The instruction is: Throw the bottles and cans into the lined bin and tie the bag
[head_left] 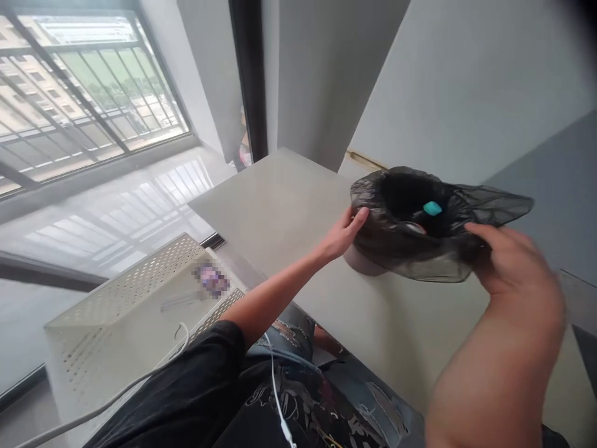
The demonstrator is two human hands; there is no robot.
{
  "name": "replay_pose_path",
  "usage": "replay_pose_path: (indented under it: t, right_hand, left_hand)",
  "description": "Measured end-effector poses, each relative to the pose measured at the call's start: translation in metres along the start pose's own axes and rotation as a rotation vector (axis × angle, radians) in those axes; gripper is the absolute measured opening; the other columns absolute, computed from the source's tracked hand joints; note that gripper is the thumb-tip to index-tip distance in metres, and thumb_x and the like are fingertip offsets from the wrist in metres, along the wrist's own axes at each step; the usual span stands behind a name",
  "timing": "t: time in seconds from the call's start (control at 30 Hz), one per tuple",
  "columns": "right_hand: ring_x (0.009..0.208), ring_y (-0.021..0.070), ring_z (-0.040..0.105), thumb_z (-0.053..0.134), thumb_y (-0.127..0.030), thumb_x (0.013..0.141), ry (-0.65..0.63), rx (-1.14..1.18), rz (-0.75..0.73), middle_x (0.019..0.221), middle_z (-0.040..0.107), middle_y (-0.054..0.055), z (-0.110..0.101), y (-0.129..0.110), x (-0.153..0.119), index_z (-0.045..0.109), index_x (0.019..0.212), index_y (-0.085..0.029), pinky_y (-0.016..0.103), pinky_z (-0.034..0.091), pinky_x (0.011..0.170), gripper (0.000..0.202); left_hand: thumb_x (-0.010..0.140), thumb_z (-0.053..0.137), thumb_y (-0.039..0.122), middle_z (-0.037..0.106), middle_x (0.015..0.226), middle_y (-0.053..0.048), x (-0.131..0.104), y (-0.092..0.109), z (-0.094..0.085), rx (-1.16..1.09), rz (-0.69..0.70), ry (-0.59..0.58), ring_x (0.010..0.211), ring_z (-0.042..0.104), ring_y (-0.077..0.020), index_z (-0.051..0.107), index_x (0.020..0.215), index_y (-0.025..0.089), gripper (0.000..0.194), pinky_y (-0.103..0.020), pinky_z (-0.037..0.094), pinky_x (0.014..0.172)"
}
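A small pale bin (pixel 366 261) stands on the table, lined with a thin black trash bag (pixel 396 252) folded over its rim. My left hand (pixel 345 235) grips the bag and rim on the near left side, thumb on top, the other fingers mostly hidden. On the right, my right hand (pixel 508 258) is closed on the bag at the rim, where loose plastic sticks outward. Inside the bag lie a teal object (pixel 432 208) and a round thing with a pale edge (pixel 414 228), both too partly shown to name.
Around the bin spreads a pale tabletop (pixel 280 205), its front edge close to my legs. To the left is a white perforated basket (pixel 125 280) holding a few items. A white cable (pixel 275 386) hangs across my lap. A grey wall rises behind the table.
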State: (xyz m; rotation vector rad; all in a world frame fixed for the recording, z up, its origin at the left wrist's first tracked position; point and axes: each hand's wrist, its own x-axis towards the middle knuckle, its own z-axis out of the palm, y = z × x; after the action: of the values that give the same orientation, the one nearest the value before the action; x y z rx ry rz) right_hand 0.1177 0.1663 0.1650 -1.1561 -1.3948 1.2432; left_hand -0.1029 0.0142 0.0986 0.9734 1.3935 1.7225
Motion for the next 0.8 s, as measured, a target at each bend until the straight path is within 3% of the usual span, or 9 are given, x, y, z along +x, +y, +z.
replay_pose_path:
  t: [0.1,0.23,0.37,0.43,0.57,0.63,0.7,0.8]
  right_hand:
    - [0.057,0.0177,0.062,0.092,-0.034,0.063,-0.052,0.020,0.089,0.074,0.069,0.004,-0.009,-0.003,-0.033,0.072,0.078,-0.019,0.027,0.048,0.041,0.029]
    - [0.049,0.0118,0.052,0.089,-0.049,0.075,-0.041,-0.021,0.006,0.064,0.060,0.000,-0.028,0.001,-0.063,0.066,0.074,-0.019,0.025,0.043,0.038,0.038]
    - [0.051,0.0086,0.046,0.088,-0.041,0.079,-0.003,0.142,-0.115,0.064,0.053,-0.002,-0.047,-0.004,-0.071,0.059,0.068,-0.020,0.023,0.037,0.040,0.038]
    - [0.049,0.0069,0.042,0.088,-0.034,0.078,-0.020,0.266,-0.114,0.062,0.047,-0.005,-0.056,-0.012,-0.070,0.053,0.066,-0.020,0.022,0.035,0.041,0.040]
    - [0.045,0.0050,0.035,0.084,-0.026,0.077,-0.038,0.433,-0.110,0.058,0.037,-0.008,-0.070,-0.027,-0.068,0.041,0.066,-0.021,0.021,0.035,0.044,0.044]
    - [0.046,0.0052,0.036,0.081,-0.025,0.077,-0.026,0.480,-0.146,0.059,0.037,-0.008,-0.075,-0.026,-0.067,0.040,0.067,-0.021,0.021,0.035,0.045,0.043]
    - [0.047,0.0059,0.037,0.079,-0.025,0.077,0.053,0.479,-0.203,0.060,0.039,-0.008,-0.079,-0.014,-0.064,0.041,0.069,-0.022,0.021,0.034,0.046,0.039]
    - [0.048,0.0077,0.044,0.081,-0.025,0.073,0.238,0.305,-0.259,0.064,0.051,-0.008,-0.079,0.017,-0.056,0.055,0.085,-0.024,0.022,0.036,0.047,0.028]
  left_hand:
    - [0.096,0.064,0.062,0.076,0.128,-0.008,0.010,0.006,0.004,-0.086,0.061,0.090,0.128,0.066,-0.0308,0.073,0.121,0.020,0.050,-0.042,0.048,0.113]
    - [0.084,0.080,0.051,0.079,0.109,-0.007,0.014,0.009,-0.002,-0.189,0.086,0.115,0.107,0.072,-0.0273,0.075,0.107,0.018,0.040,-0.038,0.055,0.098]
    - [0.075,0.088,0.029,0.074,0.087,0.000,0.015,0.021,-0.021,-0.278,0.084,0.043,0.081,0.069,-0.0160,0.067,0.094,0.019,0.030,-0.026,0.053,0.074]
    - [0.070,0.091,0.019,0.069,0.081,0.002,0.020,0.035,-0.033,-0.328,0.092,0.036,0.074,0.066,-0.0127,0.061,0.087,0.020,0.034,-0.024,0.050,0.068]
    - [0.068,0.090,0.010,0.064,0.084,0.004,0.033,0.074,-0.053,-0.408,0.186,0.004,0.077,0.063,-0.0112,0.060,0.090,0.022,0.039,-0.024,0.049,0.071]
    - [0.071,0.088,0.011,0.061,0.089,0.003,0.036,0.084,-0.064,-0.408,0.266,0.036,0.080,0.061,-0.0104,0.062,0.094,0.022,0.037,-0.024,0.050,0.075]
    - [0.078,0.085,0.016,0.060,0.092,0.002,0.036,0.077,-0.075,-0.365,0.342,0.175,0.084,0.059,-0.0103,0.062,0.093,0.022,0.027,-0.024,0.050,0.078]
    - [0.088,0.077,0.026,0.062,0.095,0.000,0.033,0.038,-0.091,-0.226,0.293,0.421,0.089,0.060,-0.0124,0.064,0.089,0.022,0.014,-0.025,0.049,0.077]
